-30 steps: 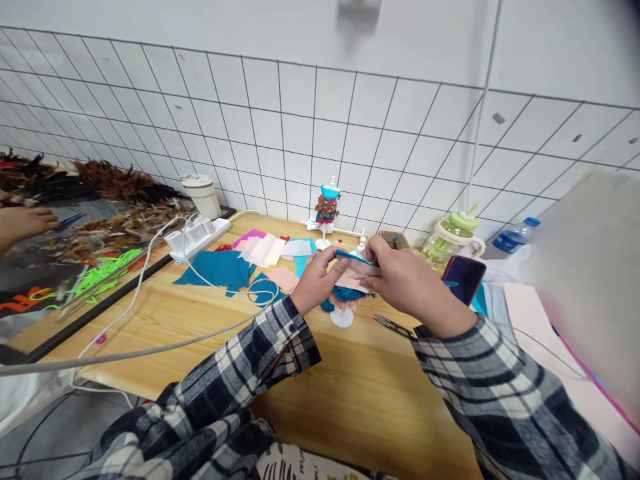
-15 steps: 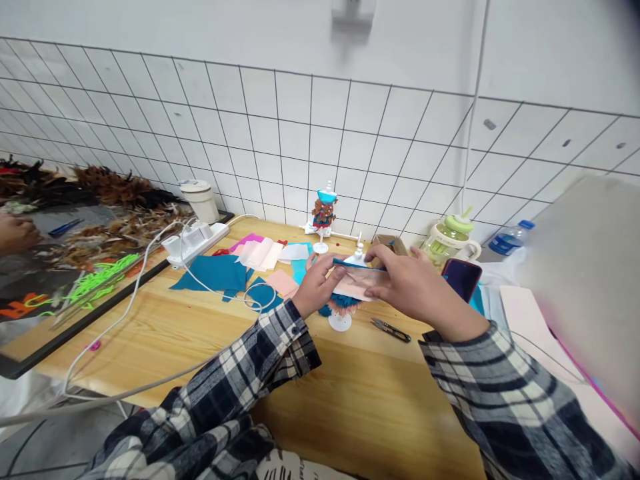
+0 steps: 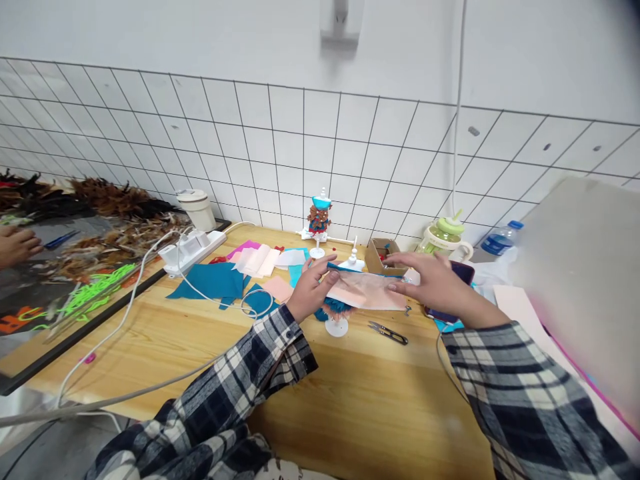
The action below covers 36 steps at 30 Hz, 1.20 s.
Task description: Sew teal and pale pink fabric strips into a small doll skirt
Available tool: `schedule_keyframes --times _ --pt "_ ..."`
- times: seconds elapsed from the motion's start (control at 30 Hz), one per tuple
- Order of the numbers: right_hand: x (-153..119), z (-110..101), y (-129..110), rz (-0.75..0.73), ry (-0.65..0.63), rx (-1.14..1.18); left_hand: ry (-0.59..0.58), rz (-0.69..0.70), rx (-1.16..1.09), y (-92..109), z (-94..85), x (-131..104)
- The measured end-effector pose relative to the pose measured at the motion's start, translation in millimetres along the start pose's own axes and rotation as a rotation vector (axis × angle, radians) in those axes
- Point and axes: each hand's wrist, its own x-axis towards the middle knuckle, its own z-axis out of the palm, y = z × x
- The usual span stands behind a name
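A pale pink fabric strip (image 3: 367, 292) with a blue upper edge stretches between my hands. My left hand (image 3: 313, 288) pinches its left end between thumb and fingers. At the right end, my right hand (image 3: 425, 280) holds the strip near its top edge. Behind and below the fabric stands a small white dress form with blue and pink ruffles (image 3: 336, 309), its middle partly hidden by the strip. Its round white base (image 3: 337, 327) rests on the wooden table. Thread snips (image 3: 389, 333) lie to the right of that base.
A second small form in a brown and blue outfit (image 3: 319, 219) stands near the wall. Blue fabric pieces (image 3: 207, 281), a power strip (image 3: 193, 252) and a cable lie left. A cardboard box (image 3: 376, 257), green-lidded cup (image 3: 447, 237) and phone (image 3: 457, 283) are right. Another person's hand (image 3: 17, 247) shows far left.
My right hand has moved right, and more of the strip is spread between my hands. The cardboard box shows more fully. The whole view has shifted slightly.
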Motion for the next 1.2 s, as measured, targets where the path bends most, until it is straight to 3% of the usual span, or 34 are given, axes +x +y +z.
schedule_keyframes --times 0.1,0.2,0.43,0.7,0.83,0.93,1.03,1.1,1.2 --pt "3.1 8.4 0.6 -0.01 -0.091 0.041 -0.008 0.007 -0.022 -1.8 -0.2 0.1" --pt "6.8 12.1 3.9 0.021 -0.066 -0.039 -0.018 0.006 -0.047 -3.1 -1.2 0.0" --pt "16.8 1.7 -11.7 0.082 0.331 -0.265 0.001 0.004 -0.064 -5.7 0.3 0.5" --pt "29.7 25.7 -27.7 0.114 0.29 -0.281 0.002 0.003 -0.094 -5.9 1.6 0.1" --pt "26.3 25.5 -24.4 0.11 0.296 -0.267 -0.001 0.002 -0.098 -6.4 0.4 -1.5" --pt "2.2 16.2 -20.5 0.005 0.328 -0.203 0.0 0.003 -0.093 -4.6 -4.4 -4.8" --pt "-44.7 12.9 -15.7 -0.126 0.408 -0.177 -0.048 0.038 -0.084 2.8 -11.4 -7.8" --pt "-81.9 22.6 -11.6 -0.179 0.419 -0.244 -0.064 0.091 -0.075 11.4 -14.3 -7.9" --pt "-132.2 59.1 -5.2 -0.209 0.384 -0.41 -0.049 0.141 0.024 26.6 -12.4 -5.7"
